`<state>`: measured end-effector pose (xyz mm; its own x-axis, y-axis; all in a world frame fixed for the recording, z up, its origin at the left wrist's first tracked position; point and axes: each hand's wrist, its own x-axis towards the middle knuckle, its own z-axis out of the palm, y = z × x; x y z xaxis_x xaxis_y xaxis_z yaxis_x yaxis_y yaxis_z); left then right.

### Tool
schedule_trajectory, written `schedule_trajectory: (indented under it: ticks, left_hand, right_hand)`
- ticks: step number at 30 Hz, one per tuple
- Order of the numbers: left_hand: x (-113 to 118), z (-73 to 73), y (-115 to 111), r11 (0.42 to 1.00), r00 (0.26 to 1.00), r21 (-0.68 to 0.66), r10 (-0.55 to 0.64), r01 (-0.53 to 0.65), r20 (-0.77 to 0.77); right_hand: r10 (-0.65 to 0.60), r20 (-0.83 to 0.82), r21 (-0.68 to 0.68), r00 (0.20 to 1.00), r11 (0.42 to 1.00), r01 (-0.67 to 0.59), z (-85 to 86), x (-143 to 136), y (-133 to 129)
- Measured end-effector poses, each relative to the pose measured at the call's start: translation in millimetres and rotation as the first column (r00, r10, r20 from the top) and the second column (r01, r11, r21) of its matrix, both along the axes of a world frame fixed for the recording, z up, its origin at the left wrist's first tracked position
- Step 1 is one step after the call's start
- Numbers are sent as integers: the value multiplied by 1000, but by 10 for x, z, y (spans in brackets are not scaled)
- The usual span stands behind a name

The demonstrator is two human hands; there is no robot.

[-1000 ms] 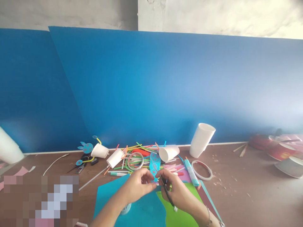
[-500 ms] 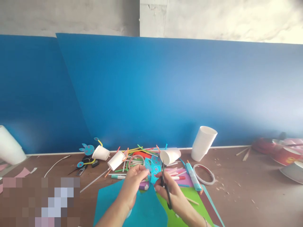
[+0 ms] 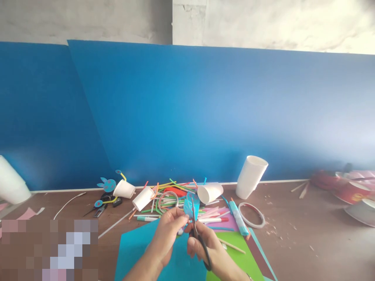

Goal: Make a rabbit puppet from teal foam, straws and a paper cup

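My left hand [image 3: 168, 234] pinches a small piece of blue paper [image 3: 189, 207] with drawn marks, at the lower middle of the view. In my right hand [image 3: 208, 244] are black-handled scissors [image 3: 197, 231], their blades pointing up and away beside the blue paper. Whether the blades are touching the paper is hard to tell. Under both hands lie a large blue sheet [image 3: 131, 249] and a green sheet [image 3: 246, 257].
Colourful straws [image 3: 172, 181] lie in a pile behind my hands. Around them are a tipped white cup [image 3: 210, 193], a standing cup stack [image 3: 251, 177], a tape roll [image 3: 252, 214] and a rabbit-decorated cup [image 3: 124, 189]. Red bowls [image 3: 356, 191] stand at right.
The scissors and my right hand have shifted slightly left, with the blades more tilted. The held blue paper has turned, and my left hand has moved a little right.
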<state>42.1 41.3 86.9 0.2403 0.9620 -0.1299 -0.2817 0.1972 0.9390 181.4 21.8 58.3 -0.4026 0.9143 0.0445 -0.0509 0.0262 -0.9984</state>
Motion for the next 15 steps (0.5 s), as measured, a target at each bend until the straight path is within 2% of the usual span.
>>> schedule_trajectory:
  ticks: [9, 15]
  left_hand:
    - [-10, -14, 15, 999, 999, 7, 42, -42, -4]
    - [-17, 24, 7, 1000, 1000, 4, 28, -28, -4]
  right_hand:
    - [-18, 26, -20, 1000, 1000, 19, 11, 3, -10]
    - [-36, 49, -29, 998, 999, 37, 41, -1, -28]
